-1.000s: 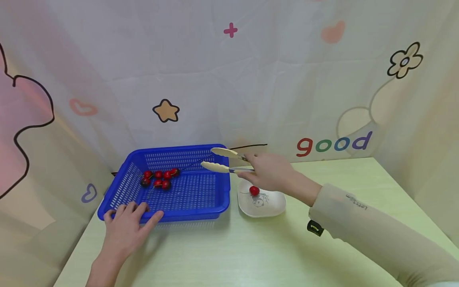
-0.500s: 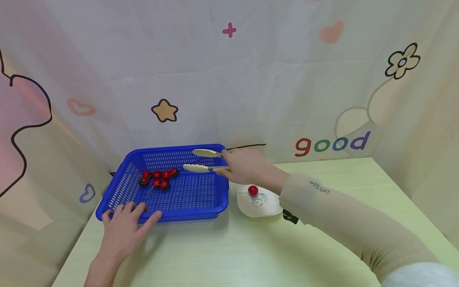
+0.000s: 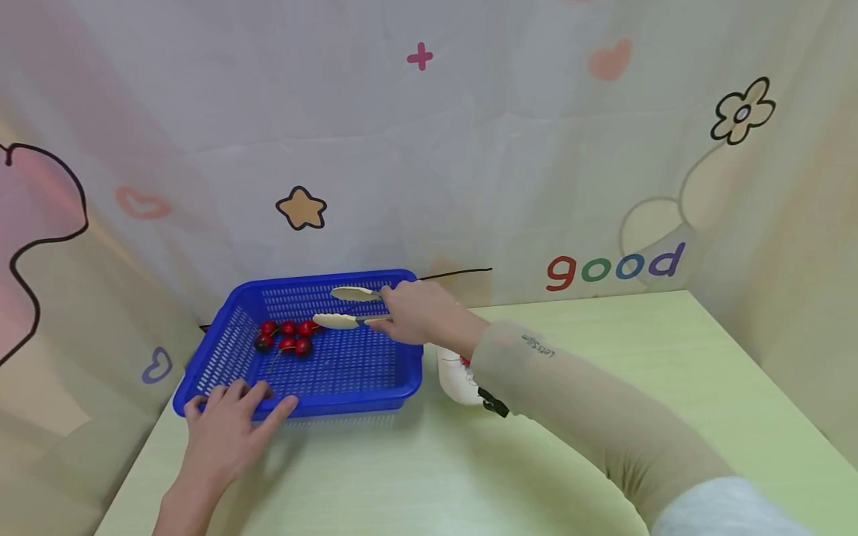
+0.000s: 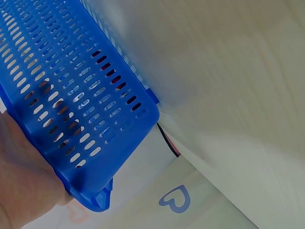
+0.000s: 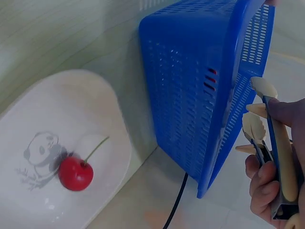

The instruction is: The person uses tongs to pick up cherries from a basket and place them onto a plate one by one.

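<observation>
My left hand grips the near left rim of a blue plastic basket, its fingers over the edge. Several red and dark cherries lie grouped in the basket's left half. With my right hand I hold tongs with cream scalloped tips, spread apart above the basket with nothing between them. A white dish with a panda print stands right of the basket. On it lies a red cherry with a green stem. My right forearm covers most of that dish in the head view.
The pale green table extends in front and to the right. A printed curtain hangs close behind the basket. Its right side wall stands between the dish and the cherries.
My right hand has carried the spread tongs leftward from the basket's right edge toward the cherries. My forearm has come over the dish. The left hand stays on the rim.
</observation>
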{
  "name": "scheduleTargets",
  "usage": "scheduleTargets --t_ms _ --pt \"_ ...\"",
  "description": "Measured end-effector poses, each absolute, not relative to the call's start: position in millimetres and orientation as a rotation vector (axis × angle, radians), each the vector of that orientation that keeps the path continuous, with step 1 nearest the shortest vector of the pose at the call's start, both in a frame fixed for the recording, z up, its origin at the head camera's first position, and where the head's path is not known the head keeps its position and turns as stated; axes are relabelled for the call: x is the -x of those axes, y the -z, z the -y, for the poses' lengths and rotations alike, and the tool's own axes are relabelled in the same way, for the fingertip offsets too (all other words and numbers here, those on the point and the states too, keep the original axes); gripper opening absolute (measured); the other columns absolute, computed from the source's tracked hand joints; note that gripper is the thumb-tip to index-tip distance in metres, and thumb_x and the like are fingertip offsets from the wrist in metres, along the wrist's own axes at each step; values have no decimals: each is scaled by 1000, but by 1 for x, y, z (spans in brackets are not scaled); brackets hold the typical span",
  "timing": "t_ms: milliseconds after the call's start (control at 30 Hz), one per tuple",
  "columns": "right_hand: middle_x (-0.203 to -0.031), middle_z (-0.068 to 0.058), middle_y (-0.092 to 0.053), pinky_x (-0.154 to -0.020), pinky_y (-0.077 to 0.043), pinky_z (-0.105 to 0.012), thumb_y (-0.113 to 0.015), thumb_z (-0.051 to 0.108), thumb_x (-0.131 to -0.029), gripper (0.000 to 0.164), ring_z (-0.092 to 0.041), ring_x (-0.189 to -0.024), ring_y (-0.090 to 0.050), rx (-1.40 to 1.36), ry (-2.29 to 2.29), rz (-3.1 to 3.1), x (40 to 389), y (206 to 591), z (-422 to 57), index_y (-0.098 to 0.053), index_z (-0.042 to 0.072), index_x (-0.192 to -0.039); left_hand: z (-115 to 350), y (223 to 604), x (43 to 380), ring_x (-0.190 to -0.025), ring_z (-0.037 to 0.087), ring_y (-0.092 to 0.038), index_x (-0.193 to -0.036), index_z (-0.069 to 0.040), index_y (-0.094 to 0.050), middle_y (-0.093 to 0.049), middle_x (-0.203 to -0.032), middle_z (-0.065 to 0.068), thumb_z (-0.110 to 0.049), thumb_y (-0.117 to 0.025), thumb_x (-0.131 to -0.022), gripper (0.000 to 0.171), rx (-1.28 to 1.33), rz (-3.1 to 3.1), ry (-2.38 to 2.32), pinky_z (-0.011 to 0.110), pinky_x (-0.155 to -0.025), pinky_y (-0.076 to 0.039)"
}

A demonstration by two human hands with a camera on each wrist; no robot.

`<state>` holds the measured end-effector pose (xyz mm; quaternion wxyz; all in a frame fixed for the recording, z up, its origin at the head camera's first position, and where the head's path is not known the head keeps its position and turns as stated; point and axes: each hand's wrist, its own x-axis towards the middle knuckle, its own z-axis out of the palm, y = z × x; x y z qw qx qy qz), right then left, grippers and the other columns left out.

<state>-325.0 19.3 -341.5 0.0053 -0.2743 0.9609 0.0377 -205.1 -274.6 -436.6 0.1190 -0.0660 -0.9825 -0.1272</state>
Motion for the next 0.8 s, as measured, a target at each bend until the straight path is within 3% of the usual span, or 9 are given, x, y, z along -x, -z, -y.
scheduleTargets --t_ms 167,400,800 --pt "-108 -4 -71 -72 -58 -33 -46 64 -102 69 -17 -87 -67 845 -108 -2996 328 349 -3 -59 8 -140 275 437 206 -107 44 -50 -107 -15 -69 -62 -107 15 -70 -51 -97 59 194 2877 374 76 -94 -18" --pt "-83 2 -63 -54 -49 -24 -53 62 -100 56 -13 -70 -59 818 -36 -2972 330 362 17 -64 12 -124 273 435 205 -108 45 -50 -108 -14 -70 -62 -108 17 -70 -50 -97 60 186 2886 366 77 -94 -19" --pt "-89 1 -66 -66 -55 -28 -56 59 -100 56 -14 -75 -61 796 -14 -2932 328 385 39 -64 13 -132 273 436 205 -111 47 -48 -112 -11 -70 -62 -112 21 -70 -49 -98 64 191 2895 359 77 -94 -19"
